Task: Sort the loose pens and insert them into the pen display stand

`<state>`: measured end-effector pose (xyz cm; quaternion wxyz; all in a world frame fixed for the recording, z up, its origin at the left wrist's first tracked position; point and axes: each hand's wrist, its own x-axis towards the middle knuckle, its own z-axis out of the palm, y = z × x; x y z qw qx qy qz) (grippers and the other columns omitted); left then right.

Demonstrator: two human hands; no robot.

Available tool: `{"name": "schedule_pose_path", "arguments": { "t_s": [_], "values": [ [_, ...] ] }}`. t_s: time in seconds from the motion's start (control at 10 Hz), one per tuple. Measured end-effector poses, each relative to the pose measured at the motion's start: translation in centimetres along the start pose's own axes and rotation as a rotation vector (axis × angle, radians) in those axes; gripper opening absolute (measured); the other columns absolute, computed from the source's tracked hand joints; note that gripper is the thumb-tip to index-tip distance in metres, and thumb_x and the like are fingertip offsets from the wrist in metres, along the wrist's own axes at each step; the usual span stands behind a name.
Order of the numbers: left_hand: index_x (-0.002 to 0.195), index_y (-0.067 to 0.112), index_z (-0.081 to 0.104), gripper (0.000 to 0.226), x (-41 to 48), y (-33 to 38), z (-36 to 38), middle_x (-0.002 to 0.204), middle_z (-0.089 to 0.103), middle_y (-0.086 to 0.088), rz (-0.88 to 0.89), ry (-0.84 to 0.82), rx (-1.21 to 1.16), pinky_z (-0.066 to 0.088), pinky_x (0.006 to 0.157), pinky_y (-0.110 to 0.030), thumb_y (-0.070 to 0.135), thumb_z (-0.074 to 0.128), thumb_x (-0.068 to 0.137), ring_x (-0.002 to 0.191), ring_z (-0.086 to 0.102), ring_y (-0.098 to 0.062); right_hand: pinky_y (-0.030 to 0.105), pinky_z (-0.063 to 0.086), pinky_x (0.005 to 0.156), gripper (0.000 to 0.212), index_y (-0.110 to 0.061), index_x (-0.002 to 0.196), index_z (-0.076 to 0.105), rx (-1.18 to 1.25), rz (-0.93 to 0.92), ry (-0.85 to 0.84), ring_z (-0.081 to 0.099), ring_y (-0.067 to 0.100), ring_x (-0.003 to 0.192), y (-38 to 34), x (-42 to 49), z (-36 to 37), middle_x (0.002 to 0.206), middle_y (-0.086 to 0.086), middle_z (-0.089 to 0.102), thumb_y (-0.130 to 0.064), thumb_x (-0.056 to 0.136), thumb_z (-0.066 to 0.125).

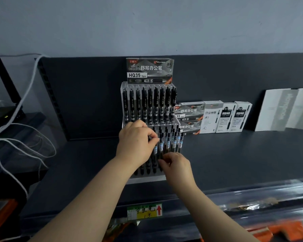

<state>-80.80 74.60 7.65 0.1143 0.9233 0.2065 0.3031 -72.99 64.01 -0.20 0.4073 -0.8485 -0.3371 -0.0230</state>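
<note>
At middle tier of pen display stand, clear stepped acrylic, slim labelled pen is pinched near its top between curled thumb and fingertips of left hand. Just below, at front tier, dark pen barrel is pinched by bent fingers of right hand. Back tier is filled with upright glossy black pens. Rectangular printed carton is set atop stand. Flat white boxes are lined up right of stand on matte dark shelf.
</note>
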Motion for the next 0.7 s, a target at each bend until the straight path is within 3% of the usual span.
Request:
{"name": "schedule_pose_path", "arguments": {
  "t_s": [0.3, 0.7],
  "values": [
    [0.117, 0.028, 0.066, 0.031, -1.0, -0.6, -1.3, 0.105, 0.052, 0.009, -0.051, 0.008, 0.010, 0.034, 0.097, -0.033, 0.041, 0.057, 0.089, 0.108, 0.043, -0.016, 0.018, 0.038, 0.071, 0.020, -0.012, 0.101, 0.066, 0.016, 0.028, 0.016, 0.049, 0.008, 0.079, 0.0, -0.3, 0.3, 0.097, 0.000, 0.060, -0.027, 0.091, 0.057],
    [0.119, 0.027, 0.064, 0.031, -6.6, 0.1, -4.5, 0.111, 0.052, 0.011, -0.218, 0.046, 0.022, 0.032, 0.096, -0.029, 0.037, 0.055, 0.091, 0.110, 0.043, -0.012, 0.023, 0.041, 0.073, 0.023, -0.007, 0.107, 0.062, -0.038, 0.013, -0.123, 0.051, 0.015, 0.084, -0.1, -0.8, -0.7, 0.112, 0.007, 0.055, -0.023, 0.094, 0.052]
  ]
}}
